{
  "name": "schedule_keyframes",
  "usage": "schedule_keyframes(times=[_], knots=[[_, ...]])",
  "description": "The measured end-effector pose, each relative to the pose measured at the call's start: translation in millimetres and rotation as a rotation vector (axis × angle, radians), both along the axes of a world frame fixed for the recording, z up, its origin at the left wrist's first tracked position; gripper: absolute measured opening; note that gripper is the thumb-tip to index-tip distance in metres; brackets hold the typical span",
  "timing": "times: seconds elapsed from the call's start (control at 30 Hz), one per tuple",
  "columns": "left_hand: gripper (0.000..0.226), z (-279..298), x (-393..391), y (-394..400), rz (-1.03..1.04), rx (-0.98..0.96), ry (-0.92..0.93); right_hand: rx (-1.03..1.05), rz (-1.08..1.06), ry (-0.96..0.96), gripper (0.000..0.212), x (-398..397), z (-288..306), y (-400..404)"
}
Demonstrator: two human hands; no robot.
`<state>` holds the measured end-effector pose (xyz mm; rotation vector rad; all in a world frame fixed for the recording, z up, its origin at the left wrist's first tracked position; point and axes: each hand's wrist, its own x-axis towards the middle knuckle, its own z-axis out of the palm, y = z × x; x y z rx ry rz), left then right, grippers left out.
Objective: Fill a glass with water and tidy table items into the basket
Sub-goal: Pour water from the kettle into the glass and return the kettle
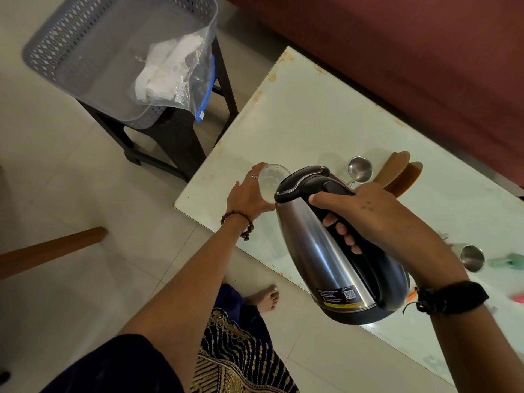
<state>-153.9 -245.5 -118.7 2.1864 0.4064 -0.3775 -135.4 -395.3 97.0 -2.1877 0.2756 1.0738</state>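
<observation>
Left hand (pixel 249 194): my fingers wrap the glass (pixel 270 180) on the desk (pixel 297 123).
Right hand (pixel 365 214): gripping the kettle (pixel 320 251) handle, tilted spout-down at the glass.

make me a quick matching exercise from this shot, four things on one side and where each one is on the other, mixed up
Things:
1. kettle
2. glass
3. plastic bag
4. steel cup

Places:
A. in the grey basket on the stool
B. standing on the table beside the wooden pieces
C. tilted, gripped by its handle in the right hand
D. held by the left hand at the table's near corner

Pairs: 1-C, 2-D, 3-A, 4-B
</observation>
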Motion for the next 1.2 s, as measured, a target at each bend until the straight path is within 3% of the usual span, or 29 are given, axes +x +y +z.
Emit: schedule_keyframes(times=[1.2], knots=[[0.091,-5.3,1.3,2.0,-0.014,-0.005,-0.013,0.065,-0.038,-0.022,0.036,-2.1,-7.0,-8.8]])
